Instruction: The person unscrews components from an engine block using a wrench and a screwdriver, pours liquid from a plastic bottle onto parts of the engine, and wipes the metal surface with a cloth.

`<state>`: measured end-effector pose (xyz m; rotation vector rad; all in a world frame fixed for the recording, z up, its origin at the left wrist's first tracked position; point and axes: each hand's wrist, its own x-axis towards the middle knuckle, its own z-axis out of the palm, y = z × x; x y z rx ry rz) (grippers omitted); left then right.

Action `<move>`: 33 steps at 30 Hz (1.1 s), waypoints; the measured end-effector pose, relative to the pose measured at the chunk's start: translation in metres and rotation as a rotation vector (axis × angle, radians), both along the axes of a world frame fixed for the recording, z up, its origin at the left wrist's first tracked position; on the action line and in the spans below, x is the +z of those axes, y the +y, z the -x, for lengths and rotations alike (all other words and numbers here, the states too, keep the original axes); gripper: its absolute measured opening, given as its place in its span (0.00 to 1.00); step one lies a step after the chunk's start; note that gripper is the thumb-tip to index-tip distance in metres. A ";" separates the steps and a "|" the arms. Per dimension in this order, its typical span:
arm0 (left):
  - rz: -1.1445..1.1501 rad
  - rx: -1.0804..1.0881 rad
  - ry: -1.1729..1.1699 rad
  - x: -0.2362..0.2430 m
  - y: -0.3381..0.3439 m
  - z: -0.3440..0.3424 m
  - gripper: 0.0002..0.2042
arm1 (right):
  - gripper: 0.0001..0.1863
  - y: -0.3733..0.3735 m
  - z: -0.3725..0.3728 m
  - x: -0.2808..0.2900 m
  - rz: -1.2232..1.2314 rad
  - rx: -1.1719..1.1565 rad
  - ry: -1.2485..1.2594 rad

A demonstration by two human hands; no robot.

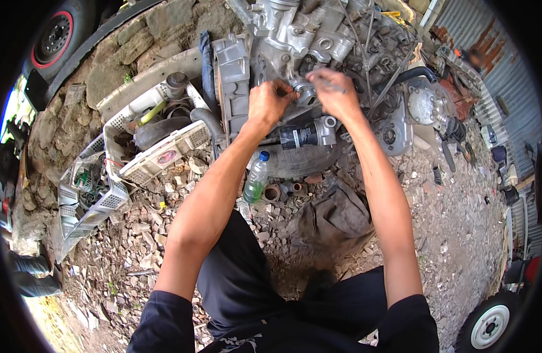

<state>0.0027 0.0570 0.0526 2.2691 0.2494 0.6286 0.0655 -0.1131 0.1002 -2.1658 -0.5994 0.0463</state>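
Both my hands are at a large grey metal engine block at top centre. My left hand has its fingers pinched at the left edge of a round silver fitting; what lies in them is hidden. My right hand, just right of that fitting, has curled fingers blurred by motion, so its grip is unclear. A black cylinder lies below the hands, above a clear bottle with a blue cap.
White plastic crates of parts stand left, beside a stone wall. A finned metal housing adjoins the engine. A brown crumpled bag lies on gravel. More parts, corrugated sheeting and a wheel are right.
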 end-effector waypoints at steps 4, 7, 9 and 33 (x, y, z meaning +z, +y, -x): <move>-0.010 0.000 0.009 -0.001 -0.003 0.001 0.18 | 0.11 -0.007 -0.018 -0.007 -0.189 0.089 -0.315; -0.018 -0.002 -0.016 0.001 -0.004 -0.001 0.18 | 0.10 -0.009 -0.020 -0.026 -0.178 0.121 -0.248; -0.001 -0.010 -0.010 -0.002 -0.004 0.000 0.19 | 0.10 -0.014 -0.035 -0.026 -0.210 0.261 -0.231; -0.025 -0.009 -0.054 -0.001 -0.007 0.000 0.16 | 0.15 -0.009 -0.043 -0.009 -0.116 0.127 -0.228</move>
